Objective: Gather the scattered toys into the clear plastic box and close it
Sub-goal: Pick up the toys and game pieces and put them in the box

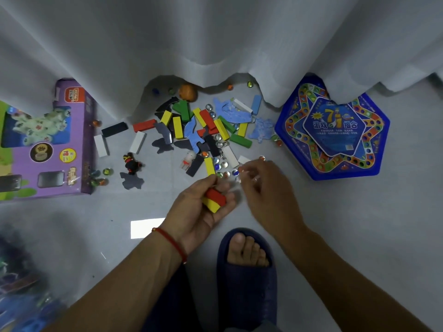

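Note:
Scattered toys lie on the grey floor: coloured wooden blocks (211,123), blue and dark foam cut-outs (233,111), glass marbles (221,143), a black figurine (131,164), a small white figure (188,159) and an orange ball (188,92). My left hand (203,207) is palm up, curled round a red and a yellow block (214,200). My right hand (266,188) hovers over the nearest marbles (230,173); its fingertips are motion-blurred. A blurred shape with blue and purple contents (24,298) at the bottom left may be the clear plastic box.
A purple toy carton (48,149) lies at the left and a blue hexagonal game box (335,133) at the right. A white curtain (215,44) hangs over the far side of the pile. My foot in a dark blue slipper (247,259) stands below my hands.

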A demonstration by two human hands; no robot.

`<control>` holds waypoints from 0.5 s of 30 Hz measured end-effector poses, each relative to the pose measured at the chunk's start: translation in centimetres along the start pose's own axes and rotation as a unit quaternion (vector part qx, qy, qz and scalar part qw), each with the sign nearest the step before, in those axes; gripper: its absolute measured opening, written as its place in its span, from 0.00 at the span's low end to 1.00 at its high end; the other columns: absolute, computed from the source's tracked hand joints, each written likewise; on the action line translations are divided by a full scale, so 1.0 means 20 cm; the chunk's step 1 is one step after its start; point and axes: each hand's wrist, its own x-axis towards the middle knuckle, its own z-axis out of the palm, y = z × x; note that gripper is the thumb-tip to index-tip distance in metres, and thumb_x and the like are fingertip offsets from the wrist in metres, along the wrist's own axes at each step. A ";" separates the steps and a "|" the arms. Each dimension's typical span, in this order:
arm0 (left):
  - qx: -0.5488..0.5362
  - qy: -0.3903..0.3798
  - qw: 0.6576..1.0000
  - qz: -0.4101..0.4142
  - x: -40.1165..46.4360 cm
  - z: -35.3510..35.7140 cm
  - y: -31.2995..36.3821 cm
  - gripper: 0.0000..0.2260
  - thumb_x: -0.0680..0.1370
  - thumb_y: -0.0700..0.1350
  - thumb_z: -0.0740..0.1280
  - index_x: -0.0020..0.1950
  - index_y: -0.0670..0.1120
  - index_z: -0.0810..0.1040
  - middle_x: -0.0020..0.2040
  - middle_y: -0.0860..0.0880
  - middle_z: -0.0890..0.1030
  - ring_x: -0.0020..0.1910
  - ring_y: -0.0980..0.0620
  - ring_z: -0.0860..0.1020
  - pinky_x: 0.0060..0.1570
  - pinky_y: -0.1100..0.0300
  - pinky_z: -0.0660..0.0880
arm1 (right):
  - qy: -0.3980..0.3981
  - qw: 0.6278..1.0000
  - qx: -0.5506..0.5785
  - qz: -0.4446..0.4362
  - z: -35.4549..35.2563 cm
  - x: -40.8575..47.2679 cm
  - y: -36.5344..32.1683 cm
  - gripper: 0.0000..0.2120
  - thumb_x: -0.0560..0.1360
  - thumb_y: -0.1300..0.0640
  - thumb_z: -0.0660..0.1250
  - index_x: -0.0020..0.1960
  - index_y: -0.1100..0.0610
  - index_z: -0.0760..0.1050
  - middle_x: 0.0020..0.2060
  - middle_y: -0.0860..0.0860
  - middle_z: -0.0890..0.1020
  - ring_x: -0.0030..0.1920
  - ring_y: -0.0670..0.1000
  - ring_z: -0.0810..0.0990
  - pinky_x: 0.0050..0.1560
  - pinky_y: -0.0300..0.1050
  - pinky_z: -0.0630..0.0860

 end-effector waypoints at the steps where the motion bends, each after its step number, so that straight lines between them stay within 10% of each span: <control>1: -0.001 0.009 1.000 0.001 0.00 -0.01 0.01 0.09 0.81 0.45 0.63 0.54 0.41 0.78 0.45 0.43 0.83 0.43 0.46 0.84 0.47 0.52 0.82 | 0.041 0.999 -0.025 0.016 -0.02 0.04 0.08 0.10 0.80 0.49 0.63 0.59 0.50 0.74 0.53 0.48 0.75 0.48 0.47 0.77 0.50 0.52 0.79; 6: 0.019 0.032 0.999 0.000 -0.02 -0.03 0.01 0.09 0.79 0.49 0.67 0.51 0.44 0.79 0.38 0.44 0.81 0.41 0.47 0.82 0.43 0.54 0.83 | 0.017 0.976 -0.216 0.003 -0.03 0.18 0.29 0.28 0.76 0.47 0.69 0.73 0.47 0.65 0.71 0.52 0.66 0.67 0.57 0.65 0.59 0.53 0.73; 15: 0.059 0.037 0.998 0.007 0.00 -0.06 -0.01 0.09 0.79 0.49 0.67 0.52 0.44 0.80 0.39 0.45 0.80 0.40 0.49 0.81 0.50 0.52 0.80 | -0.085 0.892 -0.419 -0.145 -0.01 0.21 0.39 0.24 0.66 0.62 0.78 0.60 0.59 0.77 0.64 0.54 0.74 0.63 0.59 0.71 0.61 0.54 0.71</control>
